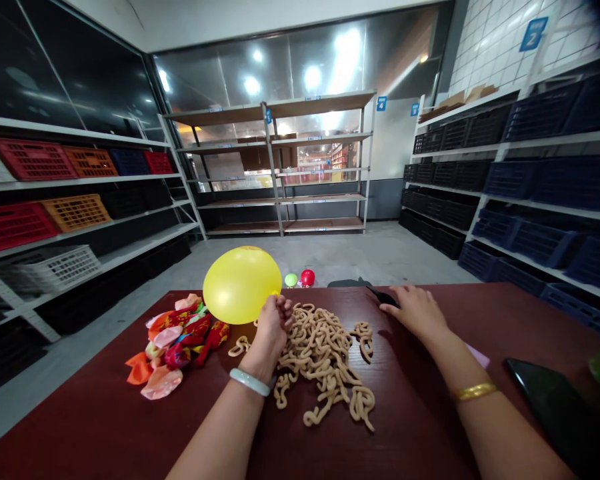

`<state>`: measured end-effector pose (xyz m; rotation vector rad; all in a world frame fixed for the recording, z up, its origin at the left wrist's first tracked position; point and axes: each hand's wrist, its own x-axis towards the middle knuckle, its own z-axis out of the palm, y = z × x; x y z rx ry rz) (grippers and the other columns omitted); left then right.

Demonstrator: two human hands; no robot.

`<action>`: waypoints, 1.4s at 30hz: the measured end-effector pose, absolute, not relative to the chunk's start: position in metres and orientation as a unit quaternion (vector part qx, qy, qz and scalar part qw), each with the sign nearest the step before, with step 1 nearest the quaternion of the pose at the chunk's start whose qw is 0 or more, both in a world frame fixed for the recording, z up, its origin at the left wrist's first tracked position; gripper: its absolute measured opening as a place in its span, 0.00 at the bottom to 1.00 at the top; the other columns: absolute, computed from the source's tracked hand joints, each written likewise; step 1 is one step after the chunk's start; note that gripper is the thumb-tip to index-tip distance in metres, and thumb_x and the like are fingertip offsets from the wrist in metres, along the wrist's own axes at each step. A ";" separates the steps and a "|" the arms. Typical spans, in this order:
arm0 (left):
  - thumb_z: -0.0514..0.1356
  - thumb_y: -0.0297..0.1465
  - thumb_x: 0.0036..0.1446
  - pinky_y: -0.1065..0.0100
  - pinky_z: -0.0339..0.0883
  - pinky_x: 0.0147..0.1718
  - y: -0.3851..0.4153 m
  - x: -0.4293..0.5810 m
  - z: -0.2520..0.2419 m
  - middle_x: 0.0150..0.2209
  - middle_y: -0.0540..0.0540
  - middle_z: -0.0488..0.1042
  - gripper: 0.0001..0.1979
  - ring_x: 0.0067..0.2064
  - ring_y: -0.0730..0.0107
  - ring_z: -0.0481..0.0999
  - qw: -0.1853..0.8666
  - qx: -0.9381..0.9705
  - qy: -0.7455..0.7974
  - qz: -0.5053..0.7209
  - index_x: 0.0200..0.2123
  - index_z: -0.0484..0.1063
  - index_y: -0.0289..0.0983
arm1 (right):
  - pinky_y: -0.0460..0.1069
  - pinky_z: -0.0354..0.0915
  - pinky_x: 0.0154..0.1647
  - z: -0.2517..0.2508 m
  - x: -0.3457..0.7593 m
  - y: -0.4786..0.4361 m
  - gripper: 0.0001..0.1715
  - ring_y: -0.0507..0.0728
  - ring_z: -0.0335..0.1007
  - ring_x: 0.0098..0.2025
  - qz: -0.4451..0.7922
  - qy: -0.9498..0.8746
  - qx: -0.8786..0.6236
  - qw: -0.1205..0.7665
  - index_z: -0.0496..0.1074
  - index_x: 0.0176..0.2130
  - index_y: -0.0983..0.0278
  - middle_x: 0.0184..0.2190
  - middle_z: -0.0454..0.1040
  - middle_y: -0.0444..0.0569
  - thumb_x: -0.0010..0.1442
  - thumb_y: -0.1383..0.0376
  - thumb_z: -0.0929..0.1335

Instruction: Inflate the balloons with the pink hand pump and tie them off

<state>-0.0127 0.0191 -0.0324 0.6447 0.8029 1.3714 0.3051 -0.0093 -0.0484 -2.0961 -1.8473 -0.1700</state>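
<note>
My left hand [274, 321] is closed, its fingers curled around the neck of an inflated yellow balloon [243, 285]. The balloon leans out to the left above the table. Right beside that hand lies a heap of beige twisted, rope-like strands [323, 353], with a few loose pieces around it. At the table's far edge my right hand [414, 308] has its thumb and fingers at a thin black object [383, 297]. Most of that object is covered, so I cannot make out its kind. A pile of colourful crumpled cloth-like pieces [175, 343] sits left of the balloon.
The dark red table [400, 413] carries a black flat device [545, 393] and a pink slip [479, 355] at right. Beyond it, a green balloon [291, 280] and a red balloon [308, 277] show near the floor. Shelves with crates [33, 160] line both sides.
</note>
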 end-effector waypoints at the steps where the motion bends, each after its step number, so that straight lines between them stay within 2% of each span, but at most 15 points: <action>1: 0.55 0.32 0.49 0.76 0.42 0.15 0.020 -0.012 -0.033 0.21 0.54 0.57 0.09 0.19 0.78 0.55 0.652 0.289 0.351 0.606 0.24 0.54 0.39 | 0.58 0.58 0.54 -0.044 0.297 -0.010 0.23 0.65 0.66 0.53 -0.067 -0.671 -0.702 0.228 0.73 0.50 0.62 0.49 0.72 0.58 0.61 0.53 0.66; 4: 0.58 0.35 0.49 0.77 0.40 0.15 0.020 -0.009 -0.034 0.22 0.54 0.59 0.12 0.20 0.79 0.54 0.635 0.328 0.352 0.604 0.25 0.56 0.38 | 0.53 0.60 0.53 -0.034 0.262 -0.014 0.17 0.59 0.68 0.49 0.000 -0.724 -0.576 0.379 0.78 0.41 0.61 0.43 0.75 0.52 0.64 0.57 0.62; 9: 0.58 0.44 0.54 0.75 0.44 0.17 0.014 -0.002 -0.037 0.22 0.54 0.60 0.17 0.21 0.78 0.52 0.595 0.454 0.348 0.564 0.26 0.59 0.38 | 0.52 0.64 0.44 -0.025 0.187 -0.013 0.15 0.59 0.72 0.40 0.241 -0.737 -0.450 0.444 0.80 0.38 0.61 0.35 0.78 0.50 0.59 0.57 0.66; 11: 0.58 0.44 0.55 0.73 0.51 0.21 0.009 0.003 -0.038 0.23 0.53 0.62 0.17 0.23 0.76 0.56 0.568 0.510 0.337 0.551 0.25 0.62 0.37 | 0.51 0.65 0.37 -0.024 0.163 -0.009 0.15 0.57 0.71 0.33 0.379 -0.677 -0.433 0.458 0.79 0.33 0.62 0.30 0.78 0.47 0.57 0.54 0.68; 13: 0.61 0.43 0.53 0.70 0.58 0.27 0.003 0.009 -0.038 0.24 0.51 0.65 0.16 0.27 0.72 0.62 0.533 0.564 0.321 0.543 0.25 0.65 0.36 | 0.49 0.63 0.32 -0.025 0.147 -0.007 0.14 0.55 0.69 0.28 0.518 -0.559 -0.393 0.515 0.78 0.29 0.62 0.24 0.75 0.45 0.51 0.53 0.73; 15: 0.63 0.42 0.52 0.68 0.59 0.31 -0.002 0.013 -0.038 0.25 0.50 0.67 0.16 0.30 0.70 0.64 0.519 0.595 0.309 0.530 0.24 0.68 0.36 | 0.48 0.62 0.29 -0.028 0.139 -0.007 0.15 0.53 0.67 0.26 0.582 -0.469 -0.358 0.560 0.77 0.29 0.63 0.23 0.74 0.44 0.45 0.55 0.76; 20: 0.66 0.44 0.49 0.71 0.54 0.25 -0.007 0.017 -0.037 0.22 0.51 0.64 0.18 0.25 0.75 0.59 0.625 0.523 0.285 0.505 0.23 0.68 0.34 | 0.46 0.60 0.26 -0.029 0.139 -0.009 0.18 0.49 0.62 0.22 0.607 -0.414 -0.345 0.584 0.74 0.26 0.64 0.20 0.70 0.41 0.42 0.55 0.78; 24: 0.67 0.39 0.49 0.74 0.50 0.21 -0.008 0.012 -0.032 0.24 0.51 0.63 0.15 0.24 0.78 0.59 0.737 0.402 0.213 0.499 0.28 0.68 0.34 | 0.46 0.60 0.26 -0.019 0.132 -0.004 0.18 0.49 0.63 0.22 0.610 -0.407 -0.331 0.594 0.73 0.24 0.64 0.20 0.69 0.41 0.42 0.55 0.78; 26: 0.66 0.37 0.50 0.74 0.51 0.20 -0.007 0.009 -0.028 0.24 0.51 0.62 0.13 0.24 0.77 0.60 0.756 0.373 0.198 0.500 0.28 0.67 0.35 | 0.46 0.59 0.24 -0.013 0.124 0.001 0.17 0.49 0.62 0.21 0.603 -0.413 -0.330 0.598 0.72 0.22 0.64 0.19 0.69 0.41 0.42 0.56 0.78; 29: 0.62 0.38 0.54 0.73 0.52 0.22 -0.002 0.002 -0.023 0.24 0.51 0.62 0.13 0.25 0.75 0.60 0.664 0.440 0.262 0.545 0.25 0.66 0.36 | 0.47 0.61 0.26 -0.005 0.109 0.007 0.15 0.50 0.64 0.23 0.585 -0.415 -0.334 0.612 0.74 0.24 0.63 0.19 0.72 0.42 0.39 0.58 0.78; 33: 0.59 0.36 0.57 0.69 0.55 0.28 0.009 -0.011 -0.020 0.24 0.49 0.65 0.13 0.28 0.71 0.62 0.379 0.585 0.388 0.604 0.22 0.67 0.37 | 0.49 0.64 0.34 0.009 0.090 0.011 0.15 0.53 0.69 0.30 0.575 -0.418 -0.340 0.615 0.76 0.26 0.62 0.26 0.77 0.45 0.35 0.62 0.79; 35: 0.57 0.38 0.58 0.69 0.55 0.28 0.012 -0.017 -0.019 0.23 0.50 0.65 0.16 0.27 0.71 0.62 0.351 0.583 0.390 0.620 0.21 0.66 0.37 | 0.49 0.64 0.35 0.018 0.083 0.013 0.13 0.53 0.69 0.31 0.574 -0.431 -0.342 0.607 0.76 0.25 0.62 0.27 0.77 0.45 0.37 0.62 0.79; 37: 0.56 0.41 0.59 0.70 0.54 0.25 0.014 -0.022 -0.016 0.22 0.50 0.64 0.18 0.26 0.73 0.61 0.411 0.548 0.355 0.636 0.22 0.65 0.37 | 0.49 0.64 0.34 0.027 0.078 0.016 0.11 0.52 0.66 0.29 0.566 -0.453 -0.349 0.593 0.75 0.23 0.61 0.25 0.75 0.45 0.40 0.61 0.78; 39: 0.58 0.43 0.58 0.72 0.55 0.24 0.014 -0.027 -0.011 0.25 0.50 0.67 0.17 0.26 0.75 0.62 0.500 0.502 0.310 0.634 0.25 0.68 0.37 | 0.49 0.62 0.30 0.034 0.074 0.019 0.13 0.51 0.62 0.25 0.546 -0.481 -0.367 0.579 0.71 0.19 0.61 0.20 0.70 0.44 0.44 0.60 0.76; 42: 0.66 0.39 0.51 0.75 0.57 0.23 0.014 -0.036 -0.003 0.32 0.48 0.74 0.12 0.30 0.75 0.68 0.613 0.417 0.275 0.612 0.32 0.75 0.36 | 0.49 0.59 0.28 0.039 0.070 0.025 0.15 0.50 0.58 0.24 0.537 -0.496 -0.383 0.565 0.70 0.19 0.62 0.18 0.66 0.42 0.48 0.60 0.75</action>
